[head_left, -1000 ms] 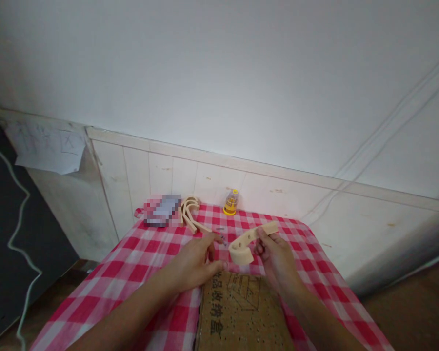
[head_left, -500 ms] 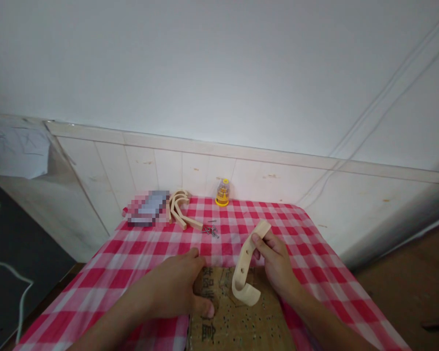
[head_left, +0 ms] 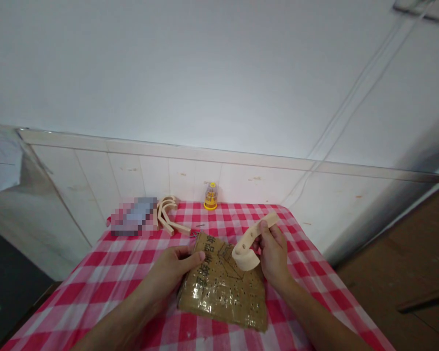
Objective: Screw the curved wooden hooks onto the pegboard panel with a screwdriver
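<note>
My right hand (head_left: 274, 253) is closed around the straight end of a wooden hook (head_left: 246, 248), pale, with a curled lower end and two holes in its shank. The hook is held above the right part of a piece of cardboard (head_left: 223, 292), brown, covered in shiny tape, dotted with small holes and printed with dark characters. My left hand (head_left: 179, 265) grips the cardboard's left edge, thumb on top, fingers hidden underneath. The cardboard's far edge is tipped up off the cloth. Several more wooden hooks (head_left: 165, 217) lie at the back left, with screws (head_left: 195, 234) partly hidden behind the cardboard.
A yellow-capped screwdriver-bit case (head_left: 210, 197) stands at the table's back edge by the wall. A blurred-out flat object (head_left: 134, 217) lies at the back left. The table wears a red-and-white checked cloth (head_left: 131, 273). A white panelled wall (head_left: 241, 183) borders the back.
My left hand has taken hold of the cardboard's left edge and raised its far side. The hook has turned to a flatter slant in my right hand. The view has shifted slightly.
</note>
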A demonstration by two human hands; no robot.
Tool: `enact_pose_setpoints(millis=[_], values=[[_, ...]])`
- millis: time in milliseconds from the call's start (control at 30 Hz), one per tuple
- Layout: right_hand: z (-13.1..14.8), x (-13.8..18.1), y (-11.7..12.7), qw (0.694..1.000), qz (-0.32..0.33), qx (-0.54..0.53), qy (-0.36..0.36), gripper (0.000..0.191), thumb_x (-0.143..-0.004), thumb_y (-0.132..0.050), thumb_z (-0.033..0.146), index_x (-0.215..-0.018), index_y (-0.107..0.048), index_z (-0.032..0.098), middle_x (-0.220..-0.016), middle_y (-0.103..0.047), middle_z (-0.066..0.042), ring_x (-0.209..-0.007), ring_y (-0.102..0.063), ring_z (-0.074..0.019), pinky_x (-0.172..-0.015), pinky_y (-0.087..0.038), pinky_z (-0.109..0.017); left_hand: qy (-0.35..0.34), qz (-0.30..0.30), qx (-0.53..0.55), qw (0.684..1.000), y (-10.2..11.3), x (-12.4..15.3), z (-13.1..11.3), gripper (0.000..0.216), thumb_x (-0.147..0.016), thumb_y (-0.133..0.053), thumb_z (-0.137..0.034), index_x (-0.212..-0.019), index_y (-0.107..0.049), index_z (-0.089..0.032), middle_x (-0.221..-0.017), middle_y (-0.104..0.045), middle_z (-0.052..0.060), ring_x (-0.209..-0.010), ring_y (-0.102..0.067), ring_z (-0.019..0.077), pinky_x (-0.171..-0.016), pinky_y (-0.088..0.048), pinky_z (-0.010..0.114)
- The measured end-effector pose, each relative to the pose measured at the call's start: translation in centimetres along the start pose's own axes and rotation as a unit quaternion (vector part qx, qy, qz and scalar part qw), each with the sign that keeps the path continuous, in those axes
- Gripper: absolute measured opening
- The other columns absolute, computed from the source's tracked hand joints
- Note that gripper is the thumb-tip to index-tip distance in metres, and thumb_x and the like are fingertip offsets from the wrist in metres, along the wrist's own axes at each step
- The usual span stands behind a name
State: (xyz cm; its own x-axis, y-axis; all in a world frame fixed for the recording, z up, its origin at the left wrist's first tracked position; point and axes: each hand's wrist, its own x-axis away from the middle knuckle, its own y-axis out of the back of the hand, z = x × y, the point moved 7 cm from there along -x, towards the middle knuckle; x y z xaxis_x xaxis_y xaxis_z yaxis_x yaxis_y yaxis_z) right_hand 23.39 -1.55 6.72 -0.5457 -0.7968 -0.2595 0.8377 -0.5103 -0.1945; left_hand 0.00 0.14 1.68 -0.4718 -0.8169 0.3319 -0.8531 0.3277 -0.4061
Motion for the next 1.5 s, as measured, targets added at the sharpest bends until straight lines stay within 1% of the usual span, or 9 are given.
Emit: enact_pose_setpoints(millis=[100, 300, 600, 733, 900, 1200, 1300, 1367, 1500], values=[[1.7, 0.4, -0.3, 0.997, 0.015, 0.052, 0.051, 0.049, -0.083, -0.07, 0.065, -0.068, -0.055, 0.021, -0.053, -0.052, 0.005, -0.047, -0.047, -0.0112, -0.044, -0.038, -0.023, 0.014, -0.017, 0.056, 0.998, -0.3, -0.2, 0.5, 0.043, -0.076, -0.083, -0.038, -0.106, -0.073, -0.009, -0.089, -0.08, 0.016, -0.07, -0.075, 0.0245, -0.067, -0.058, 0.033], [2.9, 1.2, -0.8, 0.984, 0.055, 0.13, 0.109, 0.047, -0.089, -0.065, 0.063, -0.069, -0.059, 0.021, -0.054, -0.055, 0.003, -0.049, -0.05, -0.0135, -0.047, -0.039, -0.025, 0.015, -0.033, 0.097, 0.995, -0.7, 0.0, 0.9, 0.05, -0.091, -0.069, -0.04, -0.136, -0.058, -0.023, -0.106, -0.08, 0.011, -0.083, -0.078, 0.0251, -0.068, -0.06, 0.033], [3.9, 3.6, -3.0, 0.934, 0.194, 0.267, 0.137, 0.03, -0.093, -0.061, 0.047, -0.077, -0.069, 0.022, -0.068, -0.071, -0.004, -0.06, -0.065, -0.0196, -0.054, -0.046, -0.029, -0.041, 0.02, 0.067, 0.997, -0.8, -0.8, 1.6, 0.06, -0.085, -0.066, -0.065, -0.12, -0.067, -0.017, -0.108, -0.079, 0.013, -0.1, -0.076, 0.0299, -0.082, -0.06, 0.039], [3.5, 4.3, -3.5, 0.938, 0.18, 0.268, 0.126, 0.02, -0.092, -0.062, 0.042, -0.086, -0.066, 0.023, -0.074, -0.074, -0.004, -0.064, -0.069, -0.0211, -0.058, -0.051, -0.03, -0.076, 0.056, 0.04, 0.995, -1.3, -0.5, 1.3, 0.058, -0.084, -0.068, -0.065, -0.12, -0.067, -0.02, -0.114, -0.078, 0.011, -0.105, -0.073, 0.0301, -0.089, -0.057, 0.041], [4.2, 4.7, -3.9, 0.935, 0.16, 0.28, 0.146, 0.016, -0.089, -0.066, 0.038, -0.081, -0.065, 0.024, -0.067, -0.072, -0.001, -0.056, -0.066, -0.0186, -0.053, -0.047, -0.027, -0.117, 0.129, 0.005, 0.985, -2.6, 0.3, 0.2, 0.073, -0.066, -0.09, -0.047, -0.128, -0.062, -0.02, -0.118, -0.074, 0.011, -0.105, -0.071, 0.0307, -0.091, -0.055, 0.04], [4.1, 5.4, -4.3, 0.918, 0.153, 0.319, 0.178, 0.025, -0.089, -0.069, 0.047, -0.077, -0.067, 0.025, -0.066, -0.074, -0.002, -0.058, -0.067, -0.0198, -0.054, -0.047, -0.029, -0.14, 0.118, -0.046, 0.982, -2.9, 0.5, -0.2, 0.083, -0.059, -0.092, -0.05, -0.13, -0.059, -0.022, -0.113, -0.074, 0.01, -0.103, -0.07, 0.0302, -0.091, -0.055, 0.039], [4.3, 5.6, -4.8, 0.896, 0.182, 0.347, 0.207, 0.026, -0.091, -0.067, 0.048, -0.079, -0.067, 0.025, -0.068, -0.074, -0.002, -0.059, -0.067, -0.0197, -0.057, -0.048, -0.03, -0.14, 0.097, -0.06, 0.984, -2.5, 0.2, -0.1, 0.077, -0.061, -0.091, -0.045, -0.127, -0.06, -0.021, -0.112, -0.074, 0.01, -0.1, -0.071, 0.0296, -0.089, -0.055, 0.039], [5.0, 5.7, -4.9, 0.873, 0.199, 0.363, 0.256, 0.021, -0.093, -0.065, 0.046, -0.093, -0.07, 0.026, -0.076, -0.075, -0.004, -0.065, -0.067, -0.0211, -0.062, -0.051, -0.033, -0.141, 0.079, -0.063, 0.985, -2.0, 0.0, -0.1, 0.071, -0.062, -0.09, -0.042, -0.123, -0.062, -0.02, -0.11, -0.075, 0.009, -0.1, -0.071, 0.0295, -0.089, -0.055, 0.039], [7.1, 5.2, -3.8, 0.811, 0.147, 0.393, 0.407, 0.033, -0.097, -0.059, 0.036, -0.127, -0.062, 0.023, -0.105, -0.074, -0.012, -0.095, -0.067, -0.0296, -0.082, -0.054, -0.045, -0.138, 0.05, -0.034, 0.989, -1.3, 0.0, -0.3, 0.064, -0.064, -0.088, -0.037, -0.122, -0.065, -0.019, -0.112, -0.076, 0.01, -0.102, -0.071, 0.0301, -0.089, -0.056, 0.039]])
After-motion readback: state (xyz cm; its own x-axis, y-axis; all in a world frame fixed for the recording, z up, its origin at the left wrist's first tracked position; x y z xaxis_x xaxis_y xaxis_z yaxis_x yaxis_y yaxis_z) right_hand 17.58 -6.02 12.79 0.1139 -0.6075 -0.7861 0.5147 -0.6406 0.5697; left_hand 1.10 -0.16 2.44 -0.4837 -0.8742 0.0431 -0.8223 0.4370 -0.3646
